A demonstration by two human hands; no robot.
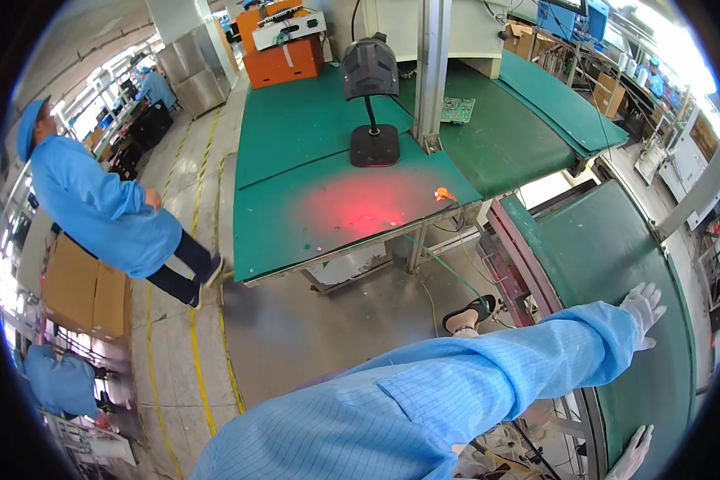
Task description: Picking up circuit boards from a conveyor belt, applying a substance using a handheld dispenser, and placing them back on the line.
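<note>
Blue grid-lined smock sleeve (488,360) fills the foreground and leads to the white-gloved left hand (645,314), which appears to rest palm down on a green conveyor belt (604,232). Its fingers are spread and nearly straight with nothing in their grasp; a flat palm like this suggests steadying or leaning rather than gripping. Nearer the body, below those fingers, the gloved right hand (632,454) shows only partly at the picture's lower edge. Its fingers look extended, fairly close together, with no object visible among them; I cannot tell what its hidden palm touches. So the belt lies directly beneath the left fingers and beside the right ones, continuing ahead of both.

Well to the left of the left fingers and farther forward, a black hooded barcode scanner (370,70) stands on a gooseneck stand (375,146). Its head seems tipped down so that the red light (356,204) lands on the mat-covered workbench (268,220), presumably leaving hands free. Between scanner and fingers, an orange clip-like piece (444,194) sits at the bench corner with its cord hanging off, perhaps parked within reach. Beyond the fingers, forward and left, a green circuit board (458,110) lies on the wider conveyor (508,156), near a metal post (432,72).
</note>
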